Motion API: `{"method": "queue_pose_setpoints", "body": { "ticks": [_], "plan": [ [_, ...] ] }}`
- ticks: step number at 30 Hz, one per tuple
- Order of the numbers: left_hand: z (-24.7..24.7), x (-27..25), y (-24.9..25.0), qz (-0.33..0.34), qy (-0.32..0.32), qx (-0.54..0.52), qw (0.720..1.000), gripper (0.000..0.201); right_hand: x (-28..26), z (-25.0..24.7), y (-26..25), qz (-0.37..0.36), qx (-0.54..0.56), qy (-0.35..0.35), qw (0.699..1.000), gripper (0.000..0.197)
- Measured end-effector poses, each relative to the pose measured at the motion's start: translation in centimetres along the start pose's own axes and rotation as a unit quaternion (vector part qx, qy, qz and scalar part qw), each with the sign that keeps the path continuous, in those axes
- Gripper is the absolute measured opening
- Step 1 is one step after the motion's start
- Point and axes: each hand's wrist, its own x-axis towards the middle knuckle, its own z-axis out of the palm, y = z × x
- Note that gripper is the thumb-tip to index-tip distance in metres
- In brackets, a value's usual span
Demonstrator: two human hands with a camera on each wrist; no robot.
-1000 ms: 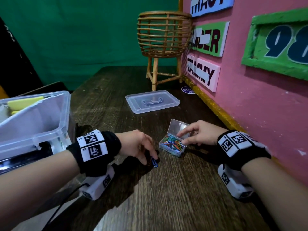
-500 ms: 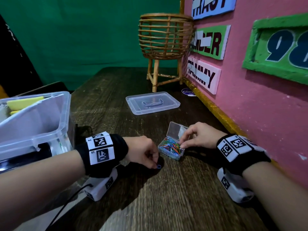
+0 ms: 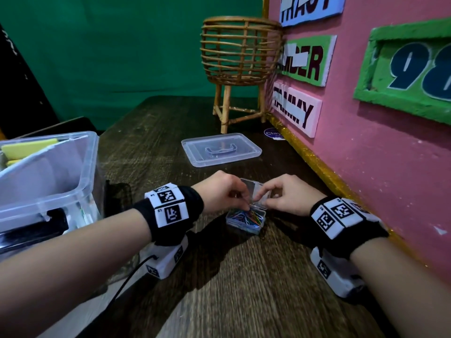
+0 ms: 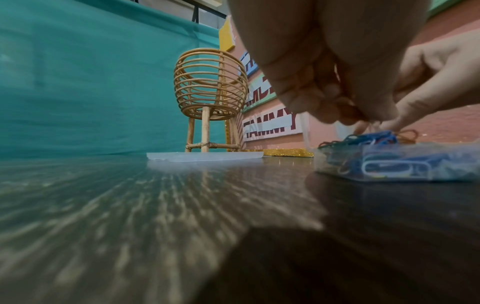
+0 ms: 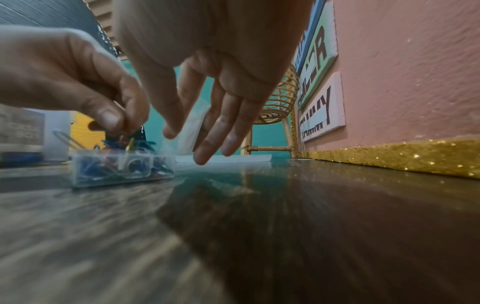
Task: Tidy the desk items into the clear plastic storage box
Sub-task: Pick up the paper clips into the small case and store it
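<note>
A small clear case point(image 3: 246, 220) full of coloured paper clips sits open on the dark wooden desk point(image 3: 244, 289). Its hinged lid point(image 3: 253, 189) stands up at the back. My left hand point(image 3: 246, 206) hovers over the case, thumb and forefinger pinched on a paper clip just above the pile. In the right wrist view that pinch point(image 5: 122, 125) sits right over the case point(image 5: 119, 168). My right hand point(image 3: 260, 200) holds the lid's edge between thumb and fingers point(image 5: 207, 152). The clear plastic storage box point(image 3: 48, 172) stands at the left, open.
The storage box's flat lid point(image 3: 220, 148) lies on the desk beyond the hands. A wicker basket stand point(image 3: 240, 52) is at the back by the pink wall board point(image 3: 366, 167) with gold trim point(image 3: 317, 164). Yellow items point(image 3: 24, 147) lie inside the storage box.
My left hand picked a blue paper clip off the desk and moved it right, over the open case. The right hand stayed at the lid.
</note>
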Motion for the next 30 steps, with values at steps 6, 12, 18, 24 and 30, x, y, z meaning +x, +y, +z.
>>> {"method": "queue_pose_setpoints", "body": {
  "ticks": [6,12,18,24,30],
  "plan": [
    [0.1,0.4,-0.7,-0.080,0.003,0.072,0.994,0.024,0.1,0.2,0.1,0.010,0.010,-0.029,0.999,0.022],
    [0.4,0.1,-0.8,-0.057,-0.029,0.081,0.995,0.024,0.2,0.2,0.2,0.002,0.006,-0.039,0.999,0.024],
    [0.4,0.1,-0.8,-0.046,0.059,0.068,0.995,0.023,0.0,0.1,0.1,-0.020,0.034,0.022,0.999,0.019],
    [0.6,0.3,-1.2,-0.156,0.049,0.046,0.985,0.020,0.3,0.3,0.2,-0.042,0.090,0.092,0.991,0.026],
    [0.8,0.2,-0.9,-0.169,-0.044,-0.043,0.984,0.017,0.3,0.2,0.1,-0.012,0.093,0.068,0.993,0.013]
  ]
}}
